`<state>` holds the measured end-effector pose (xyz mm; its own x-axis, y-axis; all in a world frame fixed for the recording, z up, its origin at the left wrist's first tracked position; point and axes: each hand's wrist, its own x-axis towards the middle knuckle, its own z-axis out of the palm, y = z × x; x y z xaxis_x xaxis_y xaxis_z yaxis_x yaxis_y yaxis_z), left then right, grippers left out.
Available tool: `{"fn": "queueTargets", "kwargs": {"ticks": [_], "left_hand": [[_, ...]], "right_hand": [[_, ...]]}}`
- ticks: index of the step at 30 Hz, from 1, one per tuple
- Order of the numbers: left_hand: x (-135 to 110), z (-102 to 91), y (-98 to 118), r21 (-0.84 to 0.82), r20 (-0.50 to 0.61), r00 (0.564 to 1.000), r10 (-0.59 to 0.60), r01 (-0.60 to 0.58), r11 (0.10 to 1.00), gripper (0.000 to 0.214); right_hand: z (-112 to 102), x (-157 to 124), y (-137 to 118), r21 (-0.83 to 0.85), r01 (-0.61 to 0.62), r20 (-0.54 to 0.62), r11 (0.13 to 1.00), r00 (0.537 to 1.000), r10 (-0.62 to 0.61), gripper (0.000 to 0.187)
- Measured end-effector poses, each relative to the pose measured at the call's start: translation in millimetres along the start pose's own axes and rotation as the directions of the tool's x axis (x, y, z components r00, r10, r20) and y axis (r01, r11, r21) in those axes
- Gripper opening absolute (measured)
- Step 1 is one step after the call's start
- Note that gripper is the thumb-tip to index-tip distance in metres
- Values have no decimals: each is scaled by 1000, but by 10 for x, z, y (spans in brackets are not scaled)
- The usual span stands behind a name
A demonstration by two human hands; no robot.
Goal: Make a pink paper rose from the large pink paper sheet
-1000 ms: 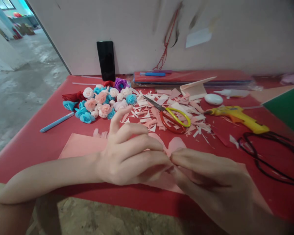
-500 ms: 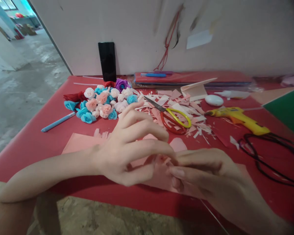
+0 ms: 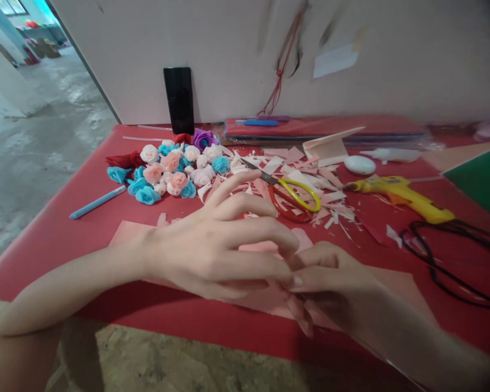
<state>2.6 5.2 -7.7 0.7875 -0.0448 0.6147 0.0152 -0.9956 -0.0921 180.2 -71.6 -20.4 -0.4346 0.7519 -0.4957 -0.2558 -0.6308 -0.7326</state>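
Observation:
My left hand (image 3: pixel 212 245) reaches in from the left, its index finger and thumb closed at the tips and the other fingers curved and raised. Its fingertips meet those of my right hand (image 3: pixel 335 277), which is closed in a pinch. A small pink paper flower is between them, almost wholly covered by the fingers now. From below my right hand a thin pale wire (image 3: pixel 396 367) runs down to the right. Under both hands lies a pink paper sheet (image 3: pixel 404 288), with loose pink petal-shaped pieces (image 3: pixel 302 238) just behind the fingers.
Finished paper flowers (image 3: pixel 171 169) are heaped at the back left, near a blue pen (image 3: pixel 98 202) and an upright phone (image 3: pixel 178 100). Scissors (image 3: pixel 298 196) rest on paper scraps (image 3: pixel 330 190). At right are a yellow glue gun (image 3: pixel 404 196), its black cord (image 3: pixel 433 267) and a white oval object (image 3: pixel 360 164).
My left hand has turned flatter, its fingers sliding over the pink piece and hiding it. My right fingers have shifted and curled against the left fingertips. The wire's visible end has moved right.

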Motion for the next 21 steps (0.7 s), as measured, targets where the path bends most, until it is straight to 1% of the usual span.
{"fn": "queueTargets", "kwargs": {"ticks": [4, 7, 11, 14, 16, 18, 20, 21], "left_hand": [[4, 31, -5, 15, -87, 996, 36, -35, 999, 13], [0, 52, -3, 39, -94, 994, 46, -42, 998, 13], [6, 56, -3, 21, -124, 990, 69, -67, 998, 13], [17, 44, -5, 37, -134, 990, 47, -43, 998, 11], [17, 39, -3, 48, -128, 992, 13, -7, 999, 13], [11, 39, 0, 42, -111, 993, -28, 33, 999, 15], [3, 40, 0, 24, -98, 995, -28, 30, 999, 13], [0, 38, -3, 16, -99, 995, -4, 6, 1000, 13]], "right_hand": [[17, 7, -5, 14, -2, -10, 1000, 1000, 2, 12], [2, 20, 17, 36, -8, 4, 999, 1000, 7, 10], [-14, 31, 32, 18, -3, 51, 1000, 999, 2, 15], [17, 22, -1, 23, 16, 15, 1000, 1000, -16, 14], [42, 12, -24, 20, 13, -24, 1000, 1000, -13, 12], [54, 4, -33, 18, 2, -39, 1000, 999, -1, 9], [50, 4, -25, 14, -3, -55, 1000, 998, 4, 8], [43, 5, -18, 9, -1, -55, 1000, 999, 2, 9]]}}
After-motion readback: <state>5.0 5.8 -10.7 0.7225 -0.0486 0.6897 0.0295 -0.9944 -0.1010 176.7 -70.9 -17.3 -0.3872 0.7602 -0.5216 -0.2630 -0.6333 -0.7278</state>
